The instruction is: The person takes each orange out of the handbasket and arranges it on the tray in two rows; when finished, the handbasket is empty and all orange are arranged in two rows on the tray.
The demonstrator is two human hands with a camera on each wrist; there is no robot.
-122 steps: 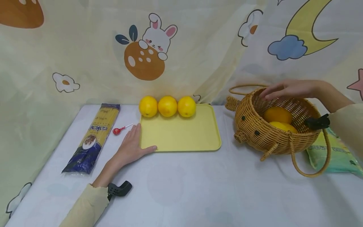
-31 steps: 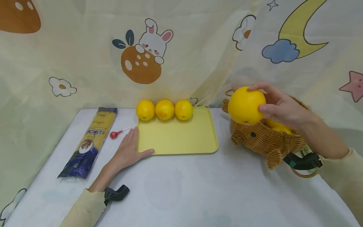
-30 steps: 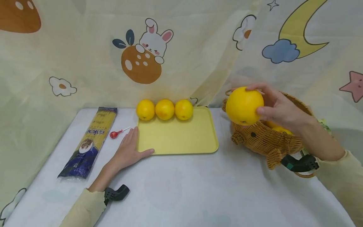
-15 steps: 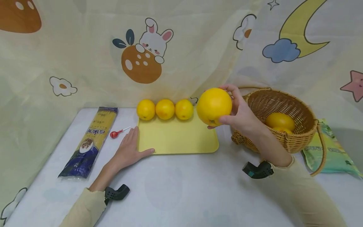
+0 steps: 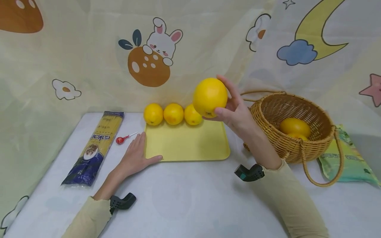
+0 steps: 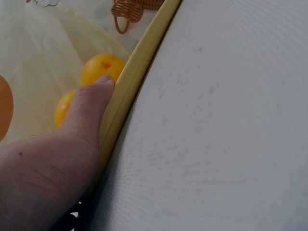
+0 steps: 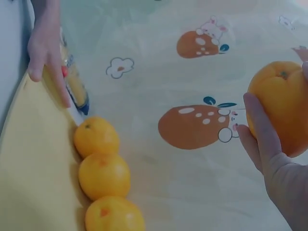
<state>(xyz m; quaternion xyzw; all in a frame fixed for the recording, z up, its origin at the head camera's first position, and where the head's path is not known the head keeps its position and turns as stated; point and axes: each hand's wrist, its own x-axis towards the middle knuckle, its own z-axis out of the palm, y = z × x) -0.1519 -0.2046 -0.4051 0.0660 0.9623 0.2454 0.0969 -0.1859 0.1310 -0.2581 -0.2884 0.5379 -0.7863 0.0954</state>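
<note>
My right hand grips an orange in the air, over the back right part of a yellow tray. In the right wrist view the held orange has fingers curled round its side. Three more oranges stand in a row along the tray's back edge; the held one partly covers the rightmost in the head view. My left hand rests at the tray's front left corner, fingers straight along the left edge. Its thumb lies along the front rim.
On the right stands a wicker basket with oranges inside. Behind it lies a green bag. A pasta packet and a red lollipop lie left of the tray. A printed cloth hangs at the back.
My right hand reached into the basket, took out an orange and carried it left to above the tray, lifting it slightly over the last half second. The left hand stays put.
</note>
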